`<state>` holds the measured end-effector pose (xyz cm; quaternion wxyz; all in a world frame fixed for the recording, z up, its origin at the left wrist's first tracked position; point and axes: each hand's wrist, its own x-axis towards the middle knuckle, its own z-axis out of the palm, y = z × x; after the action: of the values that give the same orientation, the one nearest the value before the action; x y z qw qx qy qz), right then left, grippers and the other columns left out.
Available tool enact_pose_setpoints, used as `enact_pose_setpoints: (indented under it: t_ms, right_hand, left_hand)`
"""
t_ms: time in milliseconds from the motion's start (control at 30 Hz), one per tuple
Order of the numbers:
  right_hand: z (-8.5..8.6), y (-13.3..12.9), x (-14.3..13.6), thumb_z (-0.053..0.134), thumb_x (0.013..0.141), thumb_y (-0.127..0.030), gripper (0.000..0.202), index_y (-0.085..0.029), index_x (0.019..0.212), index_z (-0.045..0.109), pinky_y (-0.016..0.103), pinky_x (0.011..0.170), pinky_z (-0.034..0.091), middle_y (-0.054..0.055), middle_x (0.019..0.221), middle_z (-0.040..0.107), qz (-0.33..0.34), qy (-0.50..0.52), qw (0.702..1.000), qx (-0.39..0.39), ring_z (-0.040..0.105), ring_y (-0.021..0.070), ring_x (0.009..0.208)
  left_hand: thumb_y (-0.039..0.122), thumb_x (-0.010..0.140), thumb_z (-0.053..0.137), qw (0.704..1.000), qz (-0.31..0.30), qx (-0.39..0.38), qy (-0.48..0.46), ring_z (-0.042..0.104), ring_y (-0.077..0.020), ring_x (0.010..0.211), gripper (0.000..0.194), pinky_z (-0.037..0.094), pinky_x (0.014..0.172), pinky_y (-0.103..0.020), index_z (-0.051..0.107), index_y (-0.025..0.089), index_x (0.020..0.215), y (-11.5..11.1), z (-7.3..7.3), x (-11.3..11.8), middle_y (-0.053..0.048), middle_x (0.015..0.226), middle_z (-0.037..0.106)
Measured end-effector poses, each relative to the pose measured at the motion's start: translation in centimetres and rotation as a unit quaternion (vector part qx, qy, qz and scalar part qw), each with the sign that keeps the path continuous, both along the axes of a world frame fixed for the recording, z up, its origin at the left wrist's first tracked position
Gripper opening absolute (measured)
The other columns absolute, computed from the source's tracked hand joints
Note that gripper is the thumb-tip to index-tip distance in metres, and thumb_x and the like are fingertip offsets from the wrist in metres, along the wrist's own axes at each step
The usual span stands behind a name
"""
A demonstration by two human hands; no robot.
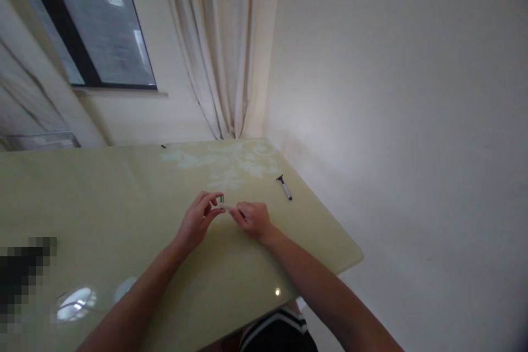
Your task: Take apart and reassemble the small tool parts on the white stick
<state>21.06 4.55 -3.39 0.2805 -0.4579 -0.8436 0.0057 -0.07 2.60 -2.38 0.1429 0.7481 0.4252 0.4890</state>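
Observation:
Over the pale table, my left hand pinches a small dark-edged object between its thumb and fingers. My right hand is closed, its fingertips at a thin pale piece that reaches toward the left thumb. Both objects are too small to identify, and the fingers partly cover them. The two hands are close together but apart. A razor-like tool with a dark head and a grey handle lies on the table beyond my right hand.
A small black item lies by the table's far edge. The white wall runs along the right side. Curtains and a window stand behind the table. A pixelated dark patch is at the left.

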Motion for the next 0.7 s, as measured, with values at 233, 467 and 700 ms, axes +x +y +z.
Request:
enact_pose_setpoints:
  t_ms: [233, 467, 700]
  right_hand:
    - [0.15, -0.12, -0.14, 0.030, 0.109, -0.057, 0.060, -0.019, 0.076, 0.063, 0.029, 0.058, 0.021, 0.003, 0.069, 0.067, -0.015, -0.007, 1.000, -0.005, 0.055, 0.0131, 0.060]
    - [-0.02, 0.07, 0.06, 0.028, 0.109, -0.055, 0.061, -0.018, 0.077, 0.064, 0.028, 0.058, 0.022, 0.004, 0.069, 0.067, -0.013, -0.005, 1.000, 0.014, 0.055, 0.0127, 0.061]
    - [-0.25, 0.18, 0.09, 0.028, 0.109, -0.056, 0.063, -0.018, 0.075, 0.065, 0.028, 0.057, 0.022, 0.003, 0.067, 0.067, -0.015, -0.004, 0.999, 0.036, 0.054, 0.0121, 0.059]
  left_hand:
    - [0.036, 0.096, 0.064, 1.000, 0.003, -0.003, -0.001, 0.051, -0.0116, 0.066, 0.030, 0.048, 0.064, -0.025, 0.065, 0.024, 0.123, 0.14, -0.22, -0.21, 0.000, 0.091, 0.056]
    - [0.037, 0.096, 0.064, 1.000, -0.002, -0.002, 0.000, 0.052, -0.0113, 0.065, 0.030, 0.048, 0.063, -0.025, 0.066, 0.024, 0.123, 0.13, -0.23, -0.01, 0.000, 0.092, 0.057]
    - [0.036, 0.096, 0.063, 1.000, 0.002, 0.002, 0.002, 0.052, -0.0110, 0.064, 0.029, 0.049, 0.063, -0.024, 0.066, 0.023, 0.122, 0.18, -0.18, 0.02, 0.001, 0.091, 0.057]
